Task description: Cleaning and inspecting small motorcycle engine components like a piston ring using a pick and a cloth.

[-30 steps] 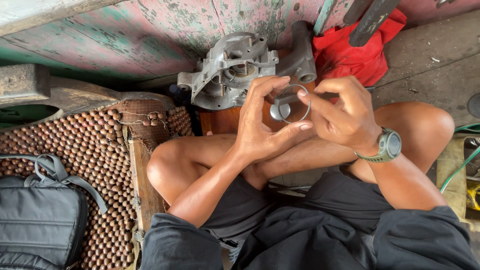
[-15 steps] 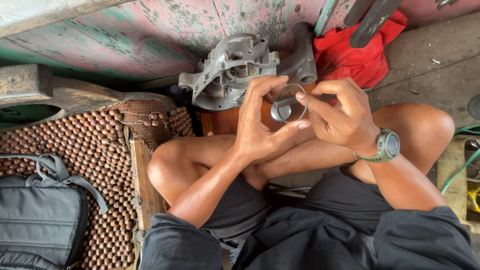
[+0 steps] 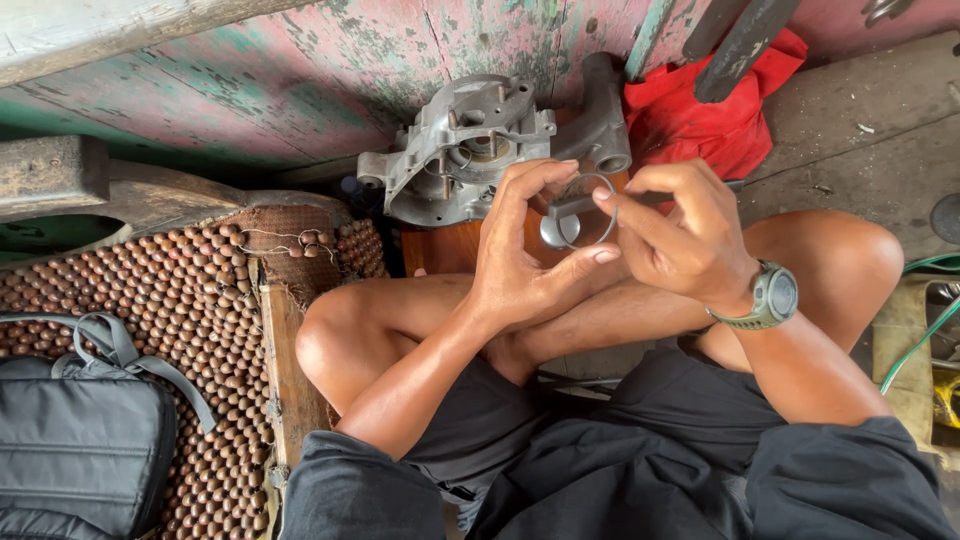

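Both hands pinch a thin metal ring point(image 3: 588, 212) around a small round part point(image 3: 556, 230), probably a bearing: left hand point(image 3: 525, 250) at seven o'clock, right hand point(image 3: 680, 240) at three.

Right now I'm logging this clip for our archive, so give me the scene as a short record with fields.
left hand: left hand pinches a thin metal ring
right hand: right hand pinches the same ring; watch on its wrist
inside ring: small round metal part
behind hands: grey cast-metal housing, red cloth
person's left: wooden bead mat, black bag
posture: seated, knees bent
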